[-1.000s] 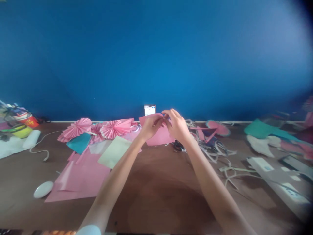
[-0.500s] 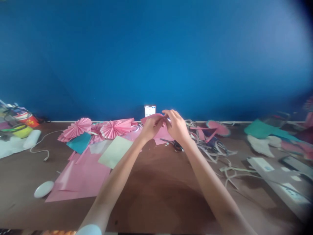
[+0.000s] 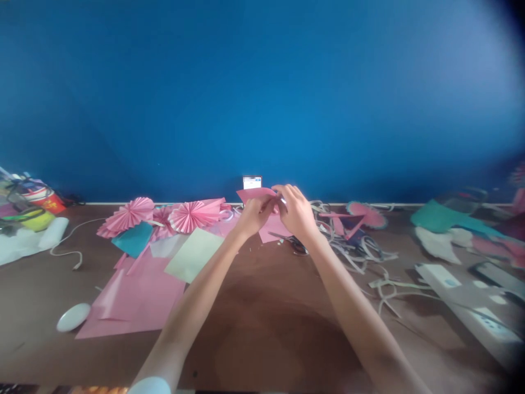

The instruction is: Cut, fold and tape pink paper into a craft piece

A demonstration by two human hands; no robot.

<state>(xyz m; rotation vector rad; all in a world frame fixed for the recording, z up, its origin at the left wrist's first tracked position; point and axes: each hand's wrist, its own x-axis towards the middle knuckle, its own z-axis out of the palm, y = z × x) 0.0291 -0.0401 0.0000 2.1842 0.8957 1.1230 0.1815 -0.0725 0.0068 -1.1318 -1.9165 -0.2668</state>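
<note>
Both my hands meet over the far middle of the brown table (image 3: 262, 328). My left hand (image 3: 253, 213) and my right hand (image 3: 296, 210) pinch a pink paper sheet (image 3: 271, 225) along its top edge, fingers closed on it. The sheet hangs down behind my hands, its upper part bent over. Scissors (image 3: 294, 242) lie on the table just below my right wrist. A phone (image 3: 251, 181) with a lit screen stands against the blue wall right behind the sheet.
Pink paper fans (image 3: 130, 214) (image 3: 189, 215), a teal sheet (image 3: 133, 238), a pale green sheet (image 3: 192, 254) and a large pink sheet (image 3: 135, 298) lie at left. A white oval object (image 3: 73, 317) sits near left. Paper strips (image 3: 369, 251) and more cutouts (image 3: 443, 216) lie at right.
The pink sheet has been folded over at its top, so less of it hangs below my hands than a second ago. My hands have stayed in nearly the same spot.
</note>
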